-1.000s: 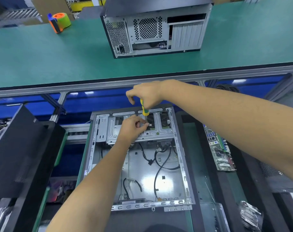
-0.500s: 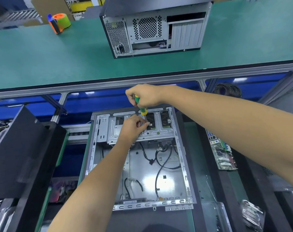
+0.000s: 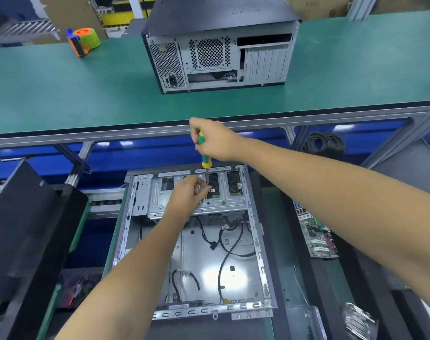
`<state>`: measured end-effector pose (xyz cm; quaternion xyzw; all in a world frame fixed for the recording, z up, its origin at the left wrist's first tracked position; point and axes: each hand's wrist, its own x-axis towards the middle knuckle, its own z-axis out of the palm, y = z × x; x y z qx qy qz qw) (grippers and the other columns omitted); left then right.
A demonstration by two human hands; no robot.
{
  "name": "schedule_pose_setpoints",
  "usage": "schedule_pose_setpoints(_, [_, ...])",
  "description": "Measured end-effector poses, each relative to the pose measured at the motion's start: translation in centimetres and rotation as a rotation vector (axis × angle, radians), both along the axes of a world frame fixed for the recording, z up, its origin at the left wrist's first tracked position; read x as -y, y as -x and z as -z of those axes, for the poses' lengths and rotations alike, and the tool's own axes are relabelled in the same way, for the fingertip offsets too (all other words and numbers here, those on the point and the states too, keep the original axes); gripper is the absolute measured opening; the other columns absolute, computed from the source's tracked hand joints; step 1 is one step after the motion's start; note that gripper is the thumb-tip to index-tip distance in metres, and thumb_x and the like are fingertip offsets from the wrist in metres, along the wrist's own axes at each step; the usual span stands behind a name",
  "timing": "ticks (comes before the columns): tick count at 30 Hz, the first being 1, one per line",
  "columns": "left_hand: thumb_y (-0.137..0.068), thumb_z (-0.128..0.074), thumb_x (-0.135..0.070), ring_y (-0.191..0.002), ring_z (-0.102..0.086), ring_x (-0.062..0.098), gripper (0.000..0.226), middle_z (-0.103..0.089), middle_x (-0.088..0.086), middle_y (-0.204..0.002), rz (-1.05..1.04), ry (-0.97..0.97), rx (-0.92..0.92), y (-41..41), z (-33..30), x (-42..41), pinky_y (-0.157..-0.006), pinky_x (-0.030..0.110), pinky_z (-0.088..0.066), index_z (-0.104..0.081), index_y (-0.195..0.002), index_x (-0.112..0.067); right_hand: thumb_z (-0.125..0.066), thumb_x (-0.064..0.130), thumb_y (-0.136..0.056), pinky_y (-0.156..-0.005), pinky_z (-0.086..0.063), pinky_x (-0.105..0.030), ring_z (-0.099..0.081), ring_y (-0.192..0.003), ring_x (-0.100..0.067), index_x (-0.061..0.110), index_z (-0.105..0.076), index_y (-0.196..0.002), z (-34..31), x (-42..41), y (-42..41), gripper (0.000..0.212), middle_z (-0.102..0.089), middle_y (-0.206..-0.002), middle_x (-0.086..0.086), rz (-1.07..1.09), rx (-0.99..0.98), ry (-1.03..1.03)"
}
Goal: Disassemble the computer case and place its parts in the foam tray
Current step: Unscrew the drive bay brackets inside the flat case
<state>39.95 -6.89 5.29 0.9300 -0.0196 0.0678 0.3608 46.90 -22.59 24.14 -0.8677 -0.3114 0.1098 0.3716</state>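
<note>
Head view of a person at a workbench. The open computer case (image 3: 196, 241) lay flat on its side below both hands, its interior facing up. The right hand (image 3: 217, 141) was curled round the green-and-yellow handle of a screwdriver (image 3: 204, 153), which stood nearly upright; its thin shaft ran straight down from the grip to the drive cage (image 3: 196, 192) at the far end of the case. The left hand (image 3: 187, 195) rested on that cage just below and left of the right-hand grip, thumb and forefinger pinched together at the shaft's lower end; whether they held a screw or only steadied the tip could not be told. Black cables (image 3: 223, 256) trailed across the case floor on the near side of the left hand. Beyond the grip, on the green-topped upper bench (image 3: 61, 94), stood a second, closed computer case (image 3: 219, 50) with its rear panel toward the camera, and to the far left of it a tape dispenser (image 3: 84, 41). To the right of the grip, beside the open case, a motherboard (image 3: 317, 236) lay flat; a coil of black wire (image 3: 324, 143) sat farther back. A black panel (image 3: 25, 231) stood well to the left of the hands.
</note>
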Motion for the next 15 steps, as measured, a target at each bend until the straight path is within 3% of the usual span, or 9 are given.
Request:
schedule_pose_setpoints(4, [-0.098,-0.065,-0.043,-0.06,-0.048,0.009,0.016,-0.052,-0.006,-0.067,-0.045,0.052,-0.045,0.2,-0.4,0.1,-0.058,0.03,-0.046,-0.062,-0.095,-0.027,-0.059,-0.007,-0.077,-0.069,-0.051,-0.047,-0.06,-0.084,-0.034,0.011,-0.053,-0.087,0.5,2.0,-0.5,0.021,-0.064,-0.09,-0.008,0.121,0.051,-0.089])
schedule_pose_setpoints(10, [-0.098,-0.064,-0.042,-0.059,-0.053,0.005,0.023,-0.061,-0.002,-0.072,-0.06,0.071,-0.065,0.4,-1.3,0.3,-0.057,0.026,-0.045,-0.064,-0.099,-0.019,-0.06,-0.007,-0.078,-0.064,-0.051,-0.044,-0.06,-0.08,-0.029,0.013,-0.052,-0.086,2.0,5.1,0.6,0.023,-0.062,-0.087,-0.005,0.178,0.031,-0.081])
schedule_pose_setpoints(12, [-0.1,-0.062,-0.041,-0.063,-0.054,0.01,0.023,-0.06,-0.002,-0.073,-0.024,-0.019,-0.074,0.3,-1.5,0.5,-0.058,0.03,-0.044,-0.061,-0.098,-0.018,-0.061,-0.006,-0.078,-0.062,-0.051,-0.043,-0.061,-0.078,-0.027,0.016,-0.051,-0.085,2.1,5.9,0.9,0.025,-0.062,-0.086,-0.003,0.18,0.041,-0.078])
schedule_pose_setpoints(15, [-0.104,-0.052,-0.041,-0.068,-0.053,0.015,0.022,-0.054,-0.008,-0.078,0.075,-0.329,-0.106,-0.1,-2.1,1.3,-0.06,0.035,-0.038,-0.048,-0.098,-0.02,-0.062,-0.006,-0.078,-0.063,-0.052,-0.043,-0.06,-0.079,-0.027,0.017,-0.051,-0.084,2.2,6.8,1.4,0.026,-0.062,-0.086,-0.004,0.167,0.052,-0.078])
